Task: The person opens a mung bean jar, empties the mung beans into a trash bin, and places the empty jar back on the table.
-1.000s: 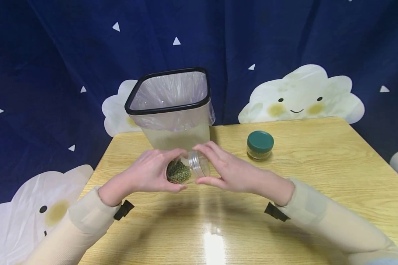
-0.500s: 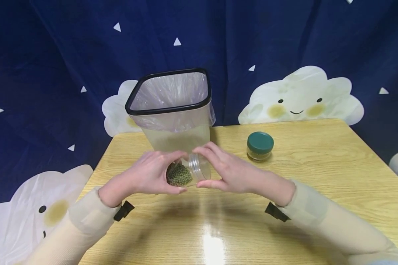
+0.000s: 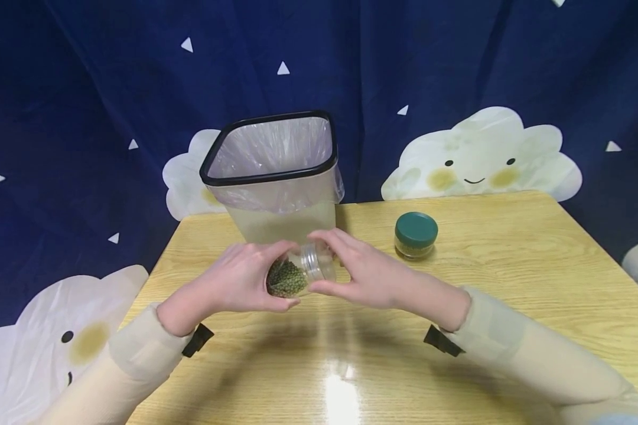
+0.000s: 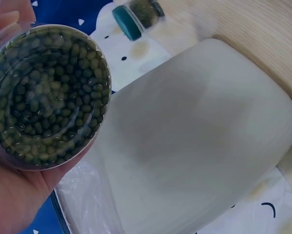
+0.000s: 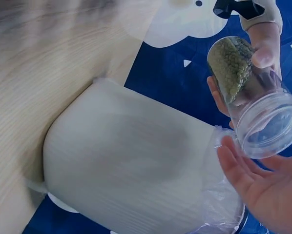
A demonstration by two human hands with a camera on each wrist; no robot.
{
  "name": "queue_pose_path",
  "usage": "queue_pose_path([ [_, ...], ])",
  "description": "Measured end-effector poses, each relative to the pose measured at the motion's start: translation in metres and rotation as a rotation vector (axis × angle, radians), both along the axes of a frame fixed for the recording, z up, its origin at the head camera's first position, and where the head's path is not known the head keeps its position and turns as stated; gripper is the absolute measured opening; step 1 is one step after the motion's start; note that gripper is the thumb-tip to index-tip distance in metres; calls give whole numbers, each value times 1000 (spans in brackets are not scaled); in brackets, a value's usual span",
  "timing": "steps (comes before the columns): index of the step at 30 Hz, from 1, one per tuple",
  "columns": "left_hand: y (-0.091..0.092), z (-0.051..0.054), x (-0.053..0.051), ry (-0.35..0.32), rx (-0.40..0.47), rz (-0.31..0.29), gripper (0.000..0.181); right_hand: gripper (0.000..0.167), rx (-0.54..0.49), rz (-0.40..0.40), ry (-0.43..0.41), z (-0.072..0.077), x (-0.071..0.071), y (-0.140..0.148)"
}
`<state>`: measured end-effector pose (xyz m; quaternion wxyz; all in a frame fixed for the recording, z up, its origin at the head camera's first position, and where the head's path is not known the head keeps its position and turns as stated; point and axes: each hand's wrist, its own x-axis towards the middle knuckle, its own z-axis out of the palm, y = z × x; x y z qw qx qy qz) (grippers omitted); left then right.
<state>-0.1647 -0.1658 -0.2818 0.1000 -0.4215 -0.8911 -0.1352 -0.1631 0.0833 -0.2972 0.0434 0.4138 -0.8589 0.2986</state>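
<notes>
A clear plastic jar [image 3: 296, 268], partly filled with small green mung beans [image 3: 285, 278], is held sideways above the table. My left hand [image 3: 239, 277] grips its base end between thumb and fingers. In the left wrist view, the beans [image 4: 48, 95] show through the round jar bottom. My right hand [image 3: 369, 271] is at the other end, fingers and thumb curved round the ridged clear lid [image 3: 319, 261]. From the right wrist, the lid [image 5: 270, 126] looks transparent, with fingers [image 5: 231, 163] along its edge; part of that hand is out of frame.
Just behind the jar stands a trash bin [image 3: 282, 218] with a black rim and a clear plastic liner [image 3: 276, 144]. Right of it, a small jar with a dark green lid [image 3: 416, 230] stands on the wooden table [image 3: 510, 265]. A blue cloud-print curtain hangs behind.
My right fingers and thumb have shifted slightly left over the lid. The beans have slid a little inside the jar. My left hand keeps its grip in nearly the same place.
</notes>
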Motion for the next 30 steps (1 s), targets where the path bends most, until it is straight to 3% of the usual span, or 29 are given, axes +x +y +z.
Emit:
queue_pose_path([
  [5,3,2,0,2,-11,-3,69,69,4,-30,-137,5,2,-1],
  [9,4,3,-1,-6,-10,-14,68,65,-20,-17,-149,6,3,-1],
  [18,2,4,0,14,5,-34,67,63,-22,13,-68,4,4,-1],
  [25,0,6,2,6,-2,-37,68,68,2,73,52,1,4,1],
  [30,0,7,1,17,-8,-37,68,68,3,74,76,0,4,2],
])
